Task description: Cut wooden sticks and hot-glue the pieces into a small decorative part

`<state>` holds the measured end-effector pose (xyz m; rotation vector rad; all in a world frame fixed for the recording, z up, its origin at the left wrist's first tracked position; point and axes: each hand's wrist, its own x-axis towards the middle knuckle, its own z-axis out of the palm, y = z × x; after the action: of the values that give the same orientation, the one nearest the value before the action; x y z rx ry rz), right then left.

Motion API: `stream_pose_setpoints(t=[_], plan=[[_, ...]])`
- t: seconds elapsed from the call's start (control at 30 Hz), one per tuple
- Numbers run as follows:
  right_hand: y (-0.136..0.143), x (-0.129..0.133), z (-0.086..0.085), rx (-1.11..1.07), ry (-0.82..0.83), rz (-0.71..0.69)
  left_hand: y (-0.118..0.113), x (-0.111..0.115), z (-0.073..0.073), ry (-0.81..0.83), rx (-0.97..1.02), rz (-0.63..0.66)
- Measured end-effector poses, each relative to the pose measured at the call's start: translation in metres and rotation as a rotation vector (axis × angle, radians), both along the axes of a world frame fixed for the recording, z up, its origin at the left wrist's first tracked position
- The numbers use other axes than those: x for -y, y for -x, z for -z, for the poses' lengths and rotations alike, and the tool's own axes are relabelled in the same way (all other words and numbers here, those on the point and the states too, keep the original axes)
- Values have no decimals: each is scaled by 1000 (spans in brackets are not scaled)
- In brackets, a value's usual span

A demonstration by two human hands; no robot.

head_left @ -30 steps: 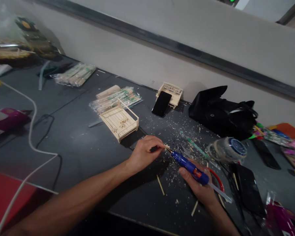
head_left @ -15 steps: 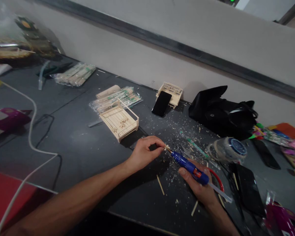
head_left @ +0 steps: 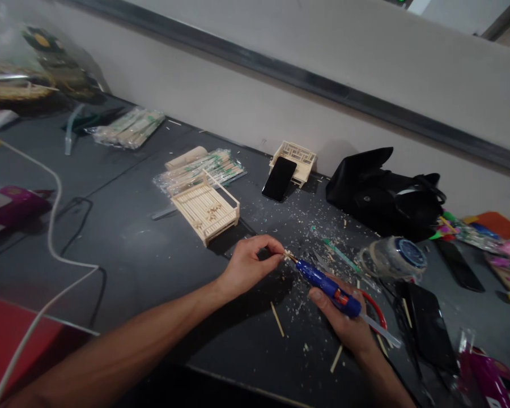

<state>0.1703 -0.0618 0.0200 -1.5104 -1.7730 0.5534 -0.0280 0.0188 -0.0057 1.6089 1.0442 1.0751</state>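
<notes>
My right hand [head_left: 344, 317] is wrapped round a blue glue gun [head_left: 323, 286], with a translucent glue stick [head_left: 381, 331] poking out of its back end. My left hand [head_left: 253, 262] pinches a tiny pale wooden piece [head_left: 286, 254] between thumb and forefinger, and the gun's metal tip meets it or comes very close; contact is hard to tell. Beyond the left hand stands a miniature bed-like frame [head_left: 206, 208] of thin wooden sticks, with small wooden bits lying on its slats. A loose stick [head_left: 277, 319] lies on the dark table below the hands.
Wood crumbs are scattered round the glue gun. A black phone [head_left: 279, 179] leans on a small wooden bench model [head_left: 304, 160]. Bagged sticks [head_left: 199, 170] lie behind the frame. At right are a jar [head_left: 393, 258], a black bag [head_left: 382, 192], red-handled scissors [head_left: 374, 309] and another phone [head_left: 432, 327].
Almost nothing differs. Both hands keep their hold, with the glue gun's tip still at the tiny wooden piece; the view has shifted very slightly.
</notes>
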Motion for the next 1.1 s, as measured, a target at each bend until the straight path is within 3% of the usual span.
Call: stream_pose_setpoints(t=[0.5,1.1], plan=[[-1,0,0,19,0,-23,0,1,3,-145,-8,-5],[-3,1,2,18,-25,-14,1,1,3,-135,7,-30]])
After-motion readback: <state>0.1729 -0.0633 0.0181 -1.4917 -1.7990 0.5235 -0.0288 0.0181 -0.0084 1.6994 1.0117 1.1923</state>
